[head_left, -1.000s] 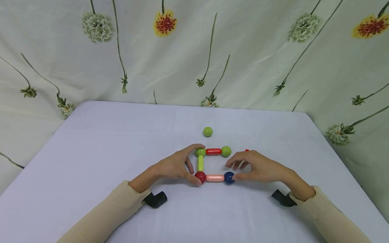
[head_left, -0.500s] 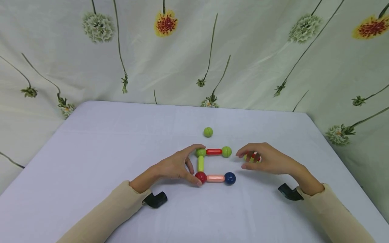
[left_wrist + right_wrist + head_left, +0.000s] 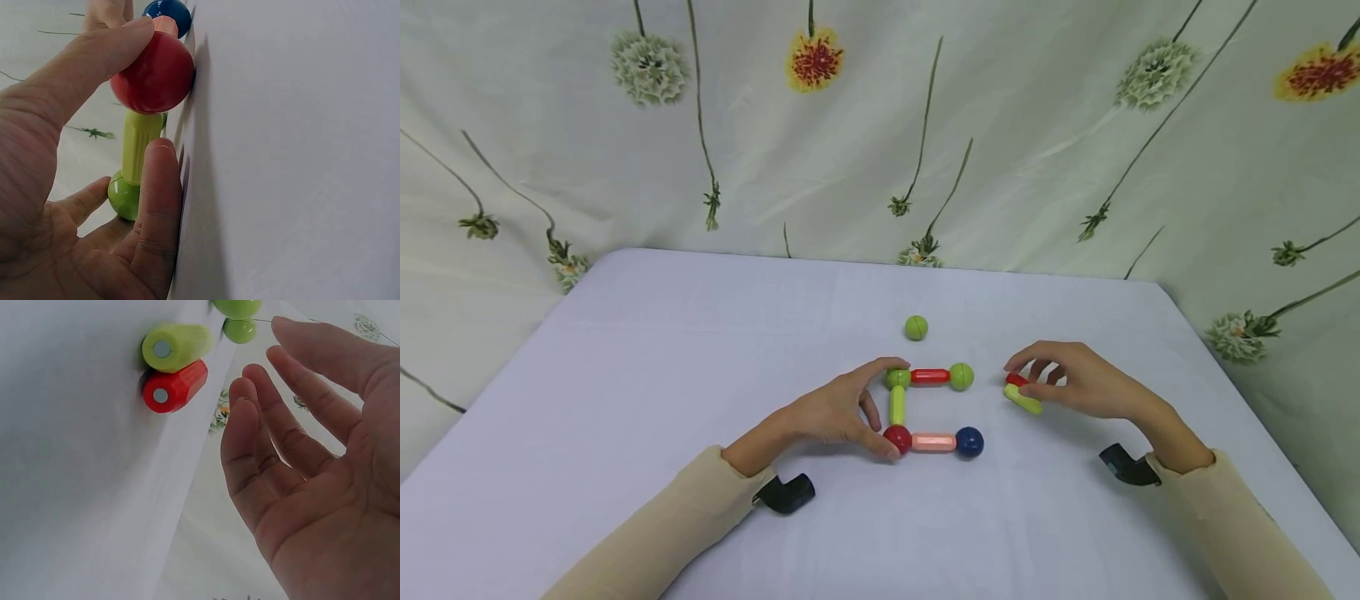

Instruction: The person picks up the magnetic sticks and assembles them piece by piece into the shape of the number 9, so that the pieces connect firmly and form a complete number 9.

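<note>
My left hand (image 3: 831, 412) spans one side of a magnetic ball-and-rod frame, thumb on its red ball (image 3: 153, 74) and index finger at a green ball (image 3: 124, 195). Between those balls runs a yellow-green rod (image 3: 897, 405). From the green corner, a red rod (image 3: 930, 377) leads to another green ball (image 3: 961, 377); from the red ball, a pink rod (image 3: 933, 442) reaches a blue ball (image 3: 970, 442). The right side has no rod. My right hand (image 3: 1086, 383) hovers by a loose yellow-green rod (image 3: 177, 348) and loose red rod (image 3: 175, 387), apart from both in the right wrist view.
A single green ball (image 3: 916, 327) lies behind the frame on the white-covered table (image 3: 737, 317). Behind the table hangs a flower-printed cloth (image 3: 850, 150). Black devices (image 3: 786, 493) stick out at both cuffs.
My right hand has left the blue ball and moved right and away from me to the loose rods. My left hand stays on the frame.
</note>
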The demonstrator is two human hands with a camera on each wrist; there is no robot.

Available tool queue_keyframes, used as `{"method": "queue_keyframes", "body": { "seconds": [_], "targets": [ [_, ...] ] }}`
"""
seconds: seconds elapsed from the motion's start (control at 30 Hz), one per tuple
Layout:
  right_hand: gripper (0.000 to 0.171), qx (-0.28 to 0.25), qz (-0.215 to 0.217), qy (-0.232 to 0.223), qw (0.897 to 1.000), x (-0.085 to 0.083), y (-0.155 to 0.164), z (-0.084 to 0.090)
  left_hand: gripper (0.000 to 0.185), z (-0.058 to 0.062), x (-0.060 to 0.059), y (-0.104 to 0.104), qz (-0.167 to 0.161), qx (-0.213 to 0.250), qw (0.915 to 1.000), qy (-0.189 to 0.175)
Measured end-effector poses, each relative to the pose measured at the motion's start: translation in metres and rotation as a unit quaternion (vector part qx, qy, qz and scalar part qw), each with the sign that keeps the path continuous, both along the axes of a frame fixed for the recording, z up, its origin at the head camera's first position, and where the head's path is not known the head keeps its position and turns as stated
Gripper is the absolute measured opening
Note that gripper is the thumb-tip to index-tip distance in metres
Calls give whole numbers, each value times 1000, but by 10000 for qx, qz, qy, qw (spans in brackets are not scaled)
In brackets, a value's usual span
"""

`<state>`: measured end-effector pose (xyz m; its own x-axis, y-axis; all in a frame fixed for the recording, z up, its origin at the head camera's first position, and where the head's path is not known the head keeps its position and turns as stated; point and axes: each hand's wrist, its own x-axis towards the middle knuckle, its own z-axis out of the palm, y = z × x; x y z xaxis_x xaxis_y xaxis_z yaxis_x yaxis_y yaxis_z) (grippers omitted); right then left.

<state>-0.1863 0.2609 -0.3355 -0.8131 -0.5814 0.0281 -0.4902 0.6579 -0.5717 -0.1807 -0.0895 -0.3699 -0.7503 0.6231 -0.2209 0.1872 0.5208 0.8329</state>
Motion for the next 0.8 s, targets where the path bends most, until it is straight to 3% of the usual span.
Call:
{"method": "queue_keyframes", "body": {
  "seconds": [0.5, 0.8],
  "targets": [
    [34, 635, -579, 15, 9963, -6, 4, -10, 101, -1, 1, 0, 9, 12, 10000, -14],
    [32, 759, -457, 31, 9961, -3, -1, -11, 101, 0, 1, -1, -3, -21, 10000, 37]
  ]
}}
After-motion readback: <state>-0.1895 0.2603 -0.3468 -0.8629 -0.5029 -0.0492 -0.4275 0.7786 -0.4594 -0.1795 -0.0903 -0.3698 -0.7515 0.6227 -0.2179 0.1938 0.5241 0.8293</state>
